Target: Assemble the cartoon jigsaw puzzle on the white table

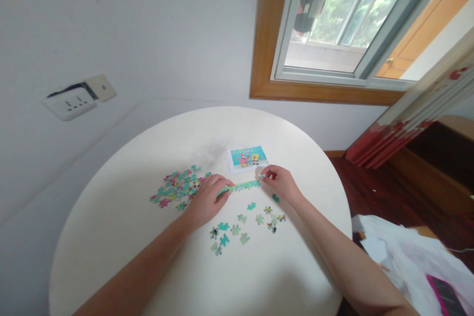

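A narrow strip of joined jigsaw puzzle pieces [244,186], mostly teal and green, lies across the white round table. My left hand [211,197] is closed on the strip's left end, thumb below and fingers above, hiding that end. At the strip's right end, my right hand [279,181] pinches a small teal puzzle piece [263,176] between thumb and forefinger. Just behind the strip lies a picture card [248,157] with a pink and a yellow cartoon figure. Loose puzzle pieces [235,229] are scattered in front of both hands.
A heap of mixed puzzle pieces [181,185] lies left of my left hand. The round table [122,237] stands against a wall with a socket [72,102]. To the right are a window, a red-and-white curtain [392,128] and a pink-edged phone [446,296] on white sheeting.
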Demonstrator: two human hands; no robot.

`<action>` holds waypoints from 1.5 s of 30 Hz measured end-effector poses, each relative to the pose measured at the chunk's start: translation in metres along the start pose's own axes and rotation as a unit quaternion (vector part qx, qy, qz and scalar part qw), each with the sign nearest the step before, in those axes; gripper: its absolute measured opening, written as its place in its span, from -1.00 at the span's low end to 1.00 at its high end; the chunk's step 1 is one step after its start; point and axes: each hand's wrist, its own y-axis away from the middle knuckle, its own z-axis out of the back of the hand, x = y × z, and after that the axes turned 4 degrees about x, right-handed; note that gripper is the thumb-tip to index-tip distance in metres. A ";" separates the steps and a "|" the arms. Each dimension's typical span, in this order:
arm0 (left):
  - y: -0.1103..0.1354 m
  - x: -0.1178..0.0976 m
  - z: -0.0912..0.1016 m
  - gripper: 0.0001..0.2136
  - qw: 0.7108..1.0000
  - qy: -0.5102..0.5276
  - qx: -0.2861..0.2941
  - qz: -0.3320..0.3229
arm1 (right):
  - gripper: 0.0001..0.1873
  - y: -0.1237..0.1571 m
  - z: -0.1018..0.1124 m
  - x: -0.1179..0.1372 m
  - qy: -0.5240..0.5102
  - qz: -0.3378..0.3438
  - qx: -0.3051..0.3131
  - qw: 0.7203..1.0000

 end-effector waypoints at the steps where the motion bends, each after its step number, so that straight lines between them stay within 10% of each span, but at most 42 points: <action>1: 0.000 0.000 0.000 -0.83 1.000 -0.001 0.000 0.000 | -0.86 0.000 -0.001 -0.001 -0.002 -0.002 0.002 1.000; 45: 0.000 0.000 0.000 -0.82 1.000 0.008 0.005 0.001 | -0.81 0.006 0.016 0.000 0.176 0.147 0.058 0.972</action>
